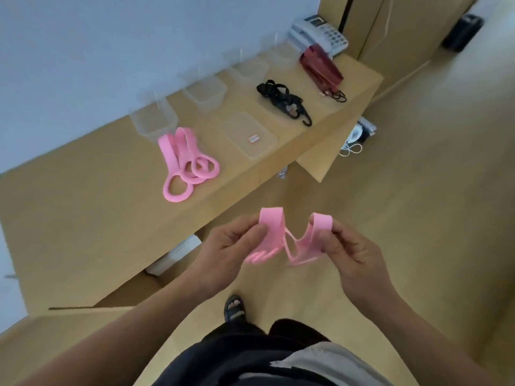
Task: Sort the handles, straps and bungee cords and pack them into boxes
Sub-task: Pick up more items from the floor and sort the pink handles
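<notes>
I hold a pink strap (pixel 292 240) stretched between both hands in front of the table edge. My left hand (pixel 231 246) pinches its left loop and my right hand (pixel 348 249) pinches its right loop. A pile of pink handles (pixel 186 162) lies on the wooden table (pixel 83 204). Black bungee cords with hooks (pixel 284 101) lie farther right. Dark red straps (pixel 320 66) sit at the table's far right end. Clear plastic boxes (pixel 154 119) (pixel 206 93) (pixel 250 71) stand along the wall, and a clear lid (pixel 248 135) lies flat mid-table.
A desk telephone (pixel 320 32) stands at the table's far end. A black bin (pixel 462 32) is on the floor at top right. White cables (pixel 354 146) lie under the table end. My foot in a sandal (pixel 235 307) is on the wooden floor.
</notes>
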Action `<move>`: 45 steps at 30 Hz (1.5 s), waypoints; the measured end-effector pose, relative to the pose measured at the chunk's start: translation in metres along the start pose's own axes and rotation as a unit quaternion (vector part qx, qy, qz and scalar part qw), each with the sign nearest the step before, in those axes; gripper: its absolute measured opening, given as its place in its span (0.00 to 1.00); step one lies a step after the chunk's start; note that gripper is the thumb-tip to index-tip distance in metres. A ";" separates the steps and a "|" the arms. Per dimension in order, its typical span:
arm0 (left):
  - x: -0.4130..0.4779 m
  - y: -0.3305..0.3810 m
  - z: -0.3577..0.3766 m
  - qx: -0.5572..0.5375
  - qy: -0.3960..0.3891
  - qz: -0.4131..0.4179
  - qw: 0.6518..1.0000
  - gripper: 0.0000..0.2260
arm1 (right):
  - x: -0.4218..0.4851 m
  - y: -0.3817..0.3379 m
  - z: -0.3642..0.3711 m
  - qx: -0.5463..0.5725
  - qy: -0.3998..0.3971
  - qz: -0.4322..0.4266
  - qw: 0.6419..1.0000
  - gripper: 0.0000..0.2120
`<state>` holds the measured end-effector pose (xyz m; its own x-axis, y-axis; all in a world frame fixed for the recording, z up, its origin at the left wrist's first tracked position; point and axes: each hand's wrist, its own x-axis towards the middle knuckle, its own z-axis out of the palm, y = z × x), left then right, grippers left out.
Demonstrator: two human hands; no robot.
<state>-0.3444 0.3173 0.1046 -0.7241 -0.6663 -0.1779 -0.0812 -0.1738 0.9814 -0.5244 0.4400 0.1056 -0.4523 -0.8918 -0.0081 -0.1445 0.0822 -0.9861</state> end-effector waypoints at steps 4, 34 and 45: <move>0.058 0.002 0.012 -0.001 -0.034 0.026 0.999 0.11 | 0.031 0.002 -0.029 0.006 0.020 0.000 1.000 0.15; 0.210 0.012 0.005 -0.177 0.176 0.024 0.968 0.20 | 0.278 0.022 -0.060 0.022 -0.316 0.048 0.947 0.21; 0.202 -0.004 -0.148 -0.145 0.217 -0.113 0.959 0.25 | 0.359 0.034 0.069 -0.033 -0.240 0.157 0.957 0.06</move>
<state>-0.3890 0.0762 0.0539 -0.3524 -0.8163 -0.4578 0.0374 -0.5010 0.8646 -0.6310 0.0920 0.0582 -0.0282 -0.9191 -0.3929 -0.1296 0.3931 -0.9103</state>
